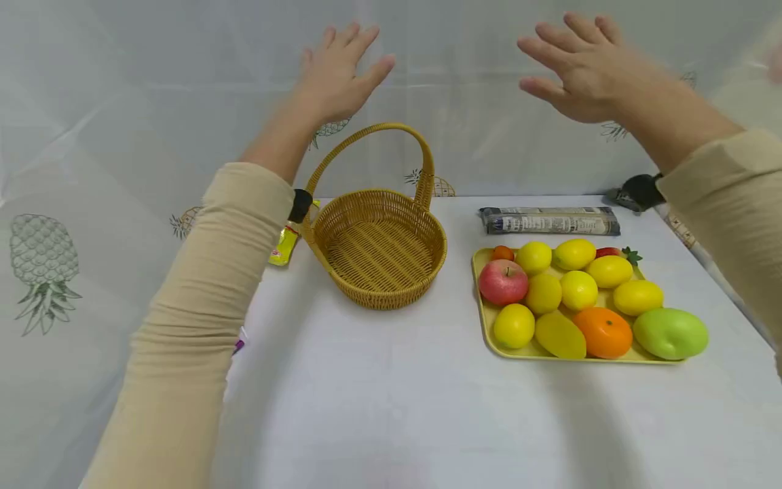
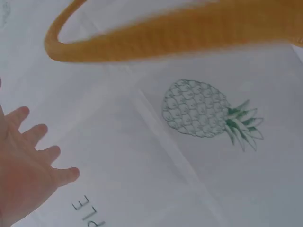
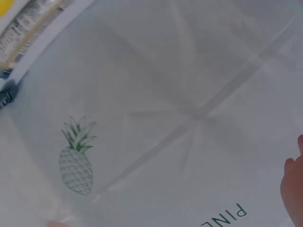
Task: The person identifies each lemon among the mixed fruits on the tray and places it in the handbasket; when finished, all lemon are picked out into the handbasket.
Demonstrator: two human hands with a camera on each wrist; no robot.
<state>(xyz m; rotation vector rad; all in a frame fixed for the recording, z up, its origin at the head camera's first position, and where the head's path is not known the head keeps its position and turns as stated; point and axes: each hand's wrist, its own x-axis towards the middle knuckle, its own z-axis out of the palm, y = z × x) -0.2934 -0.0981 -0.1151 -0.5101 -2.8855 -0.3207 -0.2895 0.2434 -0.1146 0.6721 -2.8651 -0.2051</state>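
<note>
Both hands are raised in the head view with fingers spread, holding nothing. The left hand [image 1: 342, 78] is above and behind the handle of a wicker basket [image 1: 381, 299], whose inside shows no contents. In the left wrist view the basket handle [image 2: 165, 35] crosses the top, and the left hand [image 2: 28, 165] is at the left edge, apart from it. The right hand [image 1: 580, 68] is high over the back right, beyond a yellow tray [image 1: 482, 319] of fruit. At the right edge of the right wrist view, only part of the right hand [image 3: 294, 187] shows.
The tray bears a red apple [image 1: 503, 282], an orange [image 1: 603, 333], a green fruit [image 1: 671, 333], several lemons [image 1: 578, 291] and a strawberry. Behind it lies a dark printed packet [image 1: 550, 221]. A yellow wrapper [image 1: 284, 246] is left of the basket. A pineapple-print sheet [image 1: 244, 102] hangs behind.
</note>
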